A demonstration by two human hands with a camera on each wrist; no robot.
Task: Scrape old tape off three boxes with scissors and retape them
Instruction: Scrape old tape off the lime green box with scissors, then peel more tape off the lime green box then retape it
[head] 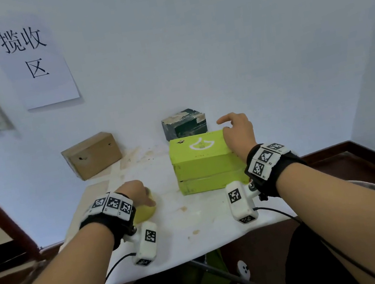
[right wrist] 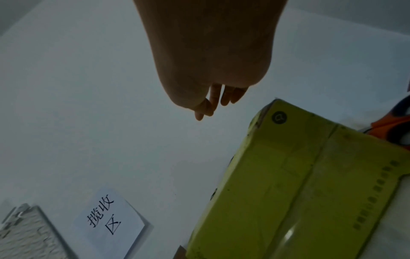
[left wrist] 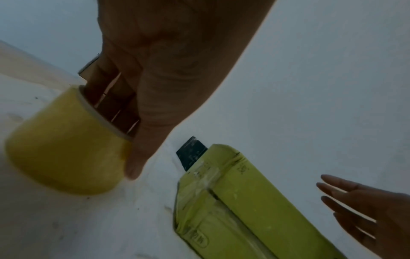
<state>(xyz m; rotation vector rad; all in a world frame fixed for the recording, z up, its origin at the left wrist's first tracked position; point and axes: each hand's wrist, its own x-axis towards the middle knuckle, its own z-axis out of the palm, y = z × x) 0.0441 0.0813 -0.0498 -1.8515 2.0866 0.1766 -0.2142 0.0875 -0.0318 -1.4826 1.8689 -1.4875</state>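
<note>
looks like the retape step, just starting on the green box (head: pixel 203 161), which sits mid-right on the counter (head: pixel 170 220). left hand (head: pixel 135 193) grips the yellow tape roll (head: pixel 145 213) on the near-left of the counter; in the left wrist view the fingers (left wrist: pixel 106 98) go down inside the roll's core w/ the thumb on the outside, so they're clamped on the roll. right hand (head: pixel 238 132) is over the far-right top corner of the green box, fingers apart and relaxed, holding nothing; can't tell if the palm touches the lid.

other two boxes are further back: brown box (head: pixel 92 156) far left against the wall, dark box (head: pixel 184 123) just behind the green one. an orange-handled thing at the right edge of the right wrist view, beside the green box, is prob the scissors (right wrist: pixel 395 126) — too cut off to be sure.

next move, my guess: bring the roll over to the green box, find the tape's free end, and have the right hand steady the box. the seam on the near side (head: pixel 212 175) seems the spot to cover. risk: the free end may be hard to pick up one-handed.
</note>
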